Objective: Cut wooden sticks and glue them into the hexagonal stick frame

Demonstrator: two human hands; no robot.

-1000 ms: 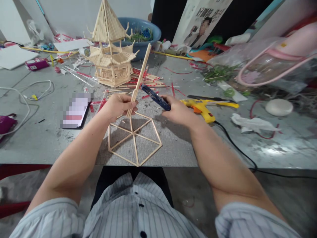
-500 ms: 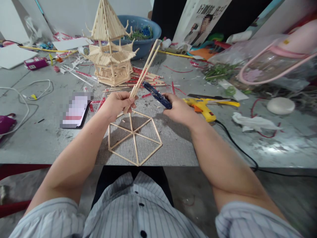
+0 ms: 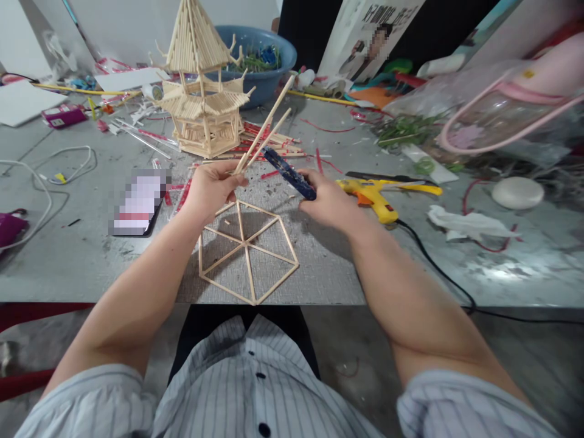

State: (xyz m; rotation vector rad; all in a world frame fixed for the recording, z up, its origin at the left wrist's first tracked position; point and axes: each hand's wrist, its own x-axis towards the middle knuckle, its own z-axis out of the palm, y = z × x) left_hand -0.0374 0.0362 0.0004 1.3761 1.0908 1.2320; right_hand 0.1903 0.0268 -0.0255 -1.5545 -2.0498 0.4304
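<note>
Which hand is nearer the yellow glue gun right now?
Right. The right hand, gripping the blue cutters, sits just beside the yellow glue gun lying on the table. The left hand, holding two wooden sticks, is farther off, beyond the cutters.

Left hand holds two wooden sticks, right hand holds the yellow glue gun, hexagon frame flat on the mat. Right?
Not quite. In the head view the right hand holds dark blue cutters; the yellow glue gun lies on the table beside it. The left hand does hold two wooden sticks, hexagon frame flat.
</note>
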